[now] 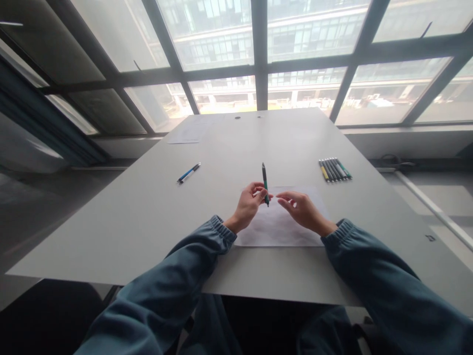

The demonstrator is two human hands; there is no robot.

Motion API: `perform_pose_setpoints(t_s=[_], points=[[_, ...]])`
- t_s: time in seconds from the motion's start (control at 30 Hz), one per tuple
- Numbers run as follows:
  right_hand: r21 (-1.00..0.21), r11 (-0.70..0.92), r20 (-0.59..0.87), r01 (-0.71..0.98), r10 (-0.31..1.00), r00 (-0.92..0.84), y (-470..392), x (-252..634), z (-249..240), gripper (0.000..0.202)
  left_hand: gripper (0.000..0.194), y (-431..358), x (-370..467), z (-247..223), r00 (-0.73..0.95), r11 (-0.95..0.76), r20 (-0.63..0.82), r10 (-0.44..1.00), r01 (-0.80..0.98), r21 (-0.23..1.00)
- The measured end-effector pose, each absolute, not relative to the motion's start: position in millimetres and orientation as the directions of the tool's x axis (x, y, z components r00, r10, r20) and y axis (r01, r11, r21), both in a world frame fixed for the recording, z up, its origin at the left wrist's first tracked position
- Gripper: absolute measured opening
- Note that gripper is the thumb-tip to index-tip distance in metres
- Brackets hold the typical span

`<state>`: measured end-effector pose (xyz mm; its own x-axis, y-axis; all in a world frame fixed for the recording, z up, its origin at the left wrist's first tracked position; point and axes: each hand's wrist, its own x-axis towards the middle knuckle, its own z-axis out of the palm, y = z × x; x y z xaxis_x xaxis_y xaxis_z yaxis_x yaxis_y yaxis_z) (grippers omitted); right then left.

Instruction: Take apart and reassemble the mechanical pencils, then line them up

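My left hand point(249, 205) grips a green and black pen point(264, 175) between thumb and fingers, and the pen stands nearly upright. Just to its right, my right hand point(303, 211) hovers with bent fingers and a small gap between thumb and forefinger; nothing is held there. Both hands are over a white sheet of paper point(279, 231) near the table's front edge, which they partly hide.
A row of several pens point(335, 170) lies side by side to the right on the white table point(121, 231). On the left are blue and white pens point(188, 173) lying close together. Another sheet point(188, 132) rests at the far left, near large windows.
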<state>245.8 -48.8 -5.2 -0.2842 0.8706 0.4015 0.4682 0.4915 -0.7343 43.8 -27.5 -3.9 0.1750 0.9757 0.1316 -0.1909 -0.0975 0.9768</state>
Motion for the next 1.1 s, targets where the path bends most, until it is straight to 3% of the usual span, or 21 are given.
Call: perform_pose_setpoints(t_s=[0.1, 0.2, 0.43, 0.63, 0.93, 1.1], points=[[-0.848, 0.399, 0.32, 0.348, 0.91, -0.262, -52, 237, -8, 0.025, 0.034, -36, 51, -5, 0.138, -0.113, 0.138, 0.981, -0.178, 0.978], [-0.88, 0.382, 0.317, 0.282, 0.915, -0.251, -54, 233, -10, 0.023, 0.033, -37, 50, -4, 0.13, -0.141, 0.152, 0.98, -0.093, 0.986], [-0.738, 0.468, 0.454, 0.486, 0.877, -0.156, -47, 255, -14, 0.025, 0.037, -25, 16, 1, 0.018, -0.249, 0.25, 0.968, -0.006, 0.968], [-0.709, 0.511, 0.472, 0.486, 0.856, -0.211, -44, 268, -14, 0.026, 0.032, -31, 1, -3, 0.019, -0.252, 0.251, 0.968, 0.08, 0.964], [-0.924, 0.345, 0.358, 0.167, 0.932, 0.054, -42, 269, -13, 0.031, 0.029, -26, 2, -8, 0.027, -0.318, 0.318, 0.948, 0.163, 0.934], [-0.958, 0.288, 0.285, 0.004, 0.947, 0.148, -43, 264, -9, 0.034, 0.027, -26, 2, -9, 0.008, -0.343, 0.35, 0.937, 0.226, 0.912]])
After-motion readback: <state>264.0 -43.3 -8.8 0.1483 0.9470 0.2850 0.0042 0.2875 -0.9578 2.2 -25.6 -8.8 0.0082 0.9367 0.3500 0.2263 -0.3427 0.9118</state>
